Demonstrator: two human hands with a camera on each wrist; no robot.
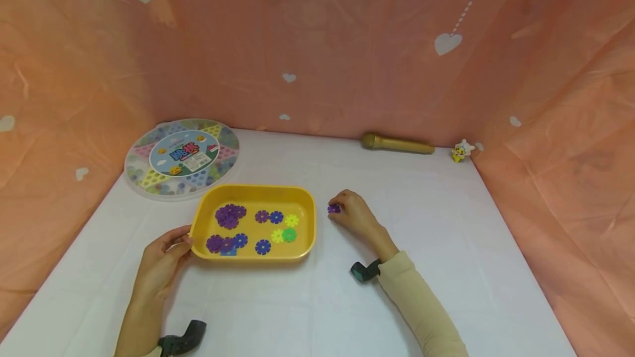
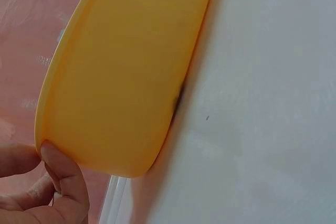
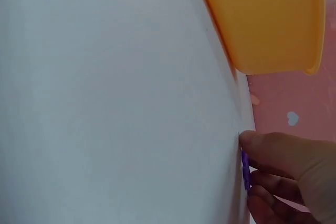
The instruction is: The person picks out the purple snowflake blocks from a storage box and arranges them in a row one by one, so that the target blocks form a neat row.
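Note:
A yellow tray (image 1: 253, 191) stands on the white table with purple, blue, yellow and green snowflake discs lying in it. My left hand (image 1: 161, 263) pinches the tray's left rim between thumb and fingers; the left wrist view shows this grip at the tray's corner (image 2: 115, 145). Just off the tray's right side, my right hand (image 1: 354, 214) holds a purple snowflake disc (image 1: 334, 209) in its fingertips. In the right wrist view that purple disc (image 3: 245, 170) appears edge-on, close over the table, and the fingers partly cover it.
Behind the tray at the left lies a round Chinese checkers box (image 1: 230, 153). A gold toy microphone (image 1: 399, 144) and a small yellow-and-white figurine (image 1: 462, 150) are at the table's back right. Pink cloth with hearts (image 1: 317, 43) hangs around the back and sides.

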